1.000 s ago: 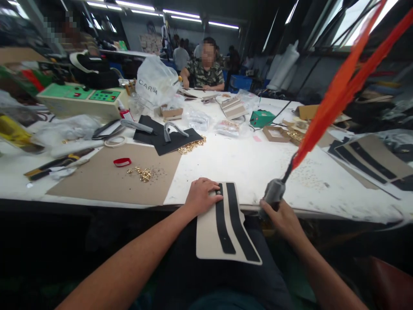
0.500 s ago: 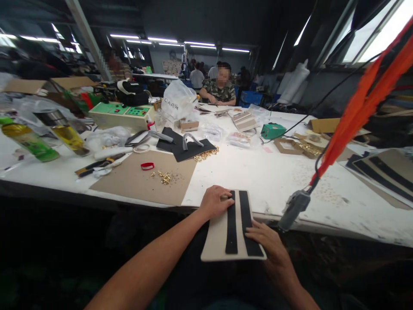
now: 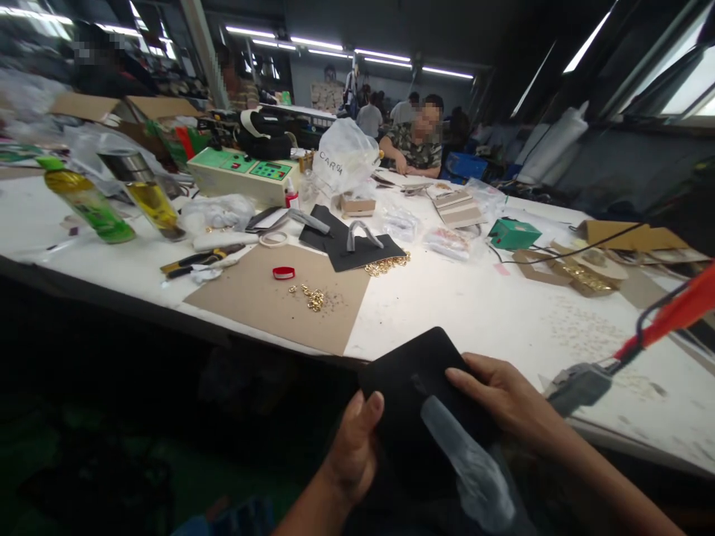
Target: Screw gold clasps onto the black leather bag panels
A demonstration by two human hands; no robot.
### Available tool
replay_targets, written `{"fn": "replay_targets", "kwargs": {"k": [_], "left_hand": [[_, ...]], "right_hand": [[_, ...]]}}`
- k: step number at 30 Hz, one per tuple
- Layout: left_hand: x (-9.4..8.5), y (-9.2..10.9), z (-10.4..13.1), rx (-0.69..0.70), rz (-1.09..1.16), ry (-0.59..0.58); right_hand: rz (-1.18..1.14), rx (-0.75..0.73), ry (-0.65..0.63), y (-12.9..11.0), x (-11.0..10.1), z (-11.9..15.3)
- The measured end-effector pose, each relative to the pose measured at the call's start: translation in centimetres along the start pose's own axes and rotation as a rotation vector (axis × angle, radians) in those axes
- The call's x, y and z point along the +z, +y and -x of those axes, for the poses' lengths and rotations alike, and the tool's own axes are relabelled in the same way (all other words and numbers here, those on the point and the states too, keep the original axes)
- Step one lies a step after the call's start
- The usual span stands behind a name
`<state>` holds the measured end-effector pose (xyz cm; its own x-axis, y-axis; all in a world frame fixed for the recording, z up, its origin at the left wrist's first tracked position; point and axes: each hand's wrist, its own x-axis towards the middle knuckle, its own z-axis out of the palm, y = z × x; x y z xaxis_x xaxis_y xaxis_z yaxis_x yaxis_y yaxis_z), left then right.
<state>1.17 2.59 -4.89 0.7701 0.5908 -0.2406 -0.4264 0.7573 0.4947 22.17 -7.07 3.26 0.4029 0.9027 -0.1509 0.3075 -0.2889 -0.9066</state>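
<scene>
1. While both hands hold it, the black panel is at the near edge of the white table, turned at a slant with its dark face up; whether it touches the table I cannot tell.
2. Over that face runs a grey handle in what looks like a filmy wrap; its near end blurs out, so I can't make out how it is fixed there.
3. My left hand pinches the panel's left side, thumb up; my right hand grips the right side, thumb laid on the face, the fingers beneath hidden from me.
4. I read the step in hand as steadying the panel, handle side up. As I judge it, the next move calls for an even hold from both sides and some care that the handle doesn't snag.
5. Just beyond my right wrist is a grey tool, near the end of an orange-red strip; neither hand grasps it.
6. Farther off, a brown sheet bears loose gold pieces and a red band; behind it, black pieces lie beside gold links.
</scene>
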Motion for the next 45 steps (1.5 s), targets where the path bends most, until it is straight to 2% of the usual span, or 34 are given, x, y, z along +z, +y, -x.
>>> {"fn": "replay_targets", "kwargs": {"k": [3, 7, 9, 11, 14, 17, 19, 21, 26, 30, 32, 34, 38, 45], "left_hand": [[-1.1, -1.2, -0.8, 0.017, 0.023, 0.188], [-3.0, -3.0, -1.6, -0.109, 0.069, 0.379], [-3.6, -3.9, -1.6, -0.184, 0.073, 0.433], [-3.9, -4.8, -1.5, -0.227, 0.071, 0.416], [-4.3, -5.7, -1.5, -0.223, 0.069, 0.324], [-4.8, -6.2, -1.6, -0.219, 0.066, 0.278], [-5.2, -6.2, -1.7, -0.217, 0.057, 0.253], [-5.5, -6.1, -1.9, -0.225, 0.047, 0.236], [-5.5, -5.7, -2.2, -0.293, 0.037, 0.204], [-5.3, -5.9, -2.4, -0.329, 0.005, 0.181], [-5.2, -6.0, -2.4, -0.337, -0.003, 0.177], [-5.1, -6.1, -2.3, -0.337, -0.008, 0.168], [-4.8, -6.2, -2.1, -0.325, -0.016, 0.153], [-3.7, -6.0, -1.5, -0.300, -0.070, 0.165]], "right_hand": [[0.064, -0.033, -0.123, -0.2, 1.7, -3.9], [0.229, -0.368, 0.073, -1.1, 5.9, -9.6], [0.292, -0.519, 0.094, -1.8, 8.9, -13.0], [0.397, -0.615, 0.055, -2.6, 12.0, -16.5], [0.607, -0.705, -0.068, -3.3, 15.8, -21.5], [0.779, -0.757, -0.233, -3.2, 17.8, -24.8], [0.827, -0.771, -0.302, -2.4, 17.8, -25.5], [0.825, -0.780, -0.314, -1.2, 17.0, -25.2], [0.738, -0.789, -0.230, 1.9, 13.3, -22.1], [0.594, -0.735, -0.075, 2.6, 11.6, -20.7], [0.534, -0.658, 0.001, 2.3, 11.6, -21.0], [0.505, -0.577, 0.024, 1.7, 12.1, -21.9], [0.618, -0.455, -0.049, 0.5, 13.6, -24.2], [0.728, -0.465, -0.114, -0.2, 14.5, -25.8]]}}
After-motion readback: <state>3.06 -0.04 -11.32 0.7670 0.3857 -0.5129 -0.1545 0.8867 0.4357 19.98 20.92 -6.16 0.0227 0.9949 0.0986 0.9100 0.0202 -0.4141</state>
